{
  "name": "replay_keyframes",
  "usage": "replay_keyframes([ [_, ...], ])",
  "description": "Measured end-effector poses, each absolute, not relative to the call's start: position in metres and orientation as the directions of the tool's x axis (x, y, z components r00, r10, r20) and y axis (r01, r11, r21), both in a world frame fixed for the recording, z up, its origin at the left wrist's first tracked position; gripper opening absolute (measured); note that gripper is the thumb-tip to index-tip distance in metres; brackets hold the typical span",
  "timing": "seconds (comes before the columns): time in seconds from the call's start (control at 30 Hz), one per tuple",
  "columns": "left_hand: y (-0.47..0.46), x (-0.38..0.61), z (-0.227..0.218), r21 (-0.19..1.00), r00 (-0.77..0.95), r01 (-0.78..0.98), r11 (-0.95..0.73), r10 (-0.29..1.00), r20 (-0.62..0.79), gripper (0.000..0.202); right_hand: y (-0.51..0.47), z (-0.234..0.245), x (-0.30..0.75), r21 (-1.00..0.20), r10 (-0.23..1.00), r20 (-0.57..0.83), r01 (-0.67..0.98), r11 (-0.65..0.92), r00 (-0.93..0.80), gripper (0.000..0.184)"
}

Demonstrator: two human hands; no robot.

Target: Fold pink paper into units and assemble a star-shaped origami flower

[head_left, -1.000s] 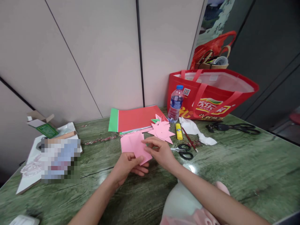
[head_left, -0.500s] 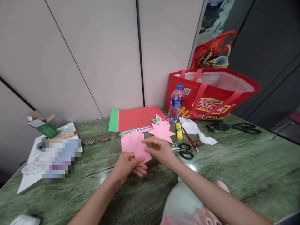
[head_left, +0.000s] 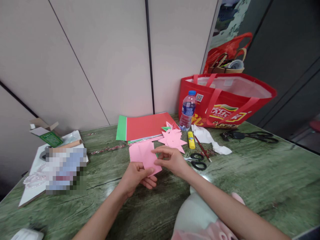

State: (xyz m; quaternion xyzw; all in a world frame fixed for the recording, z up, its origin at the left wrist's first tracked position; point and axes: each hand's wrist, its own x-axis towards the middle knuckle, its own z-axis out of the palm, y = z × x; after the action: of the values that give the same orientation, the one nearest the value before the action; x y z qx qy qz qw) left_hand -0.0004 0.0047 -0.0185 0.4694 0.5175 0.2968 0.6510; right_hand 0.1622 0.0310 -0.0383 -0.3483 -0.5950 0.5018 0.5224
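Observation:
A folded piece of pink paper (head_left: 148, 156) is pinched between the thumb and fingers of my left hand (head_left: 139, 174), which grips its lower edge. My right hand (head_left: 172, 160) is at the paper's right edge, thumb and index finger apart, the fingertips over or touching the paper. More pink paper (head_left: 134, 151) shows behind the held piece. Just beyond my right hand lie pink pointed paper cutouts (head_left: 173, 140) with a bit of green. Black-handled scissors (head_left: 197, 161) are to the right of that hand, partly hidden by it.
A stack of red and green paper (head_left: 150, 126) lies at the back. To the right are a glue stick (head_left: 191, 140), a pencil (head_left: 203, 150), white tissue (head_left: 212, 140), a water bottle (head_left: 187, 111) and a red bag (head_left: 225, 103). A white board (head_left: 30, 195) with a box (head_left: 50, 138) sits left.

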Motion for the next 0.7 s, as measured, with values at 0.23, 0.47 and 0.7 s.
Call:
replay_keyframes([
  [0.23,0.0049,-0.0006,-0.0212,0.924,0.282,0.101,0.368,0.881,-0.381,0.028,0.0311,-0.0389,0.1621,-0.964,0.939,0.26,-0.115,0.239,-0.224,0.03],
  [0.47,0.0049,-0.0006,-0.0236,0.93,0.28,0.106,0.353,0.887,-0.369,0.029,0.0324,-0.041,0.1616,-0.968,0.946,0.243,-0.123,0.221,-0.215,0.031],
  [0.7,0.0048,0.0001,-0.0231,0.931,0.268,0.107,0.35,0.892,-0.366,0.029,0.0318,-0.0403,0.1616,-0.968,0.946,0.236,-0.138,0.209,-0.222,0.031],
])
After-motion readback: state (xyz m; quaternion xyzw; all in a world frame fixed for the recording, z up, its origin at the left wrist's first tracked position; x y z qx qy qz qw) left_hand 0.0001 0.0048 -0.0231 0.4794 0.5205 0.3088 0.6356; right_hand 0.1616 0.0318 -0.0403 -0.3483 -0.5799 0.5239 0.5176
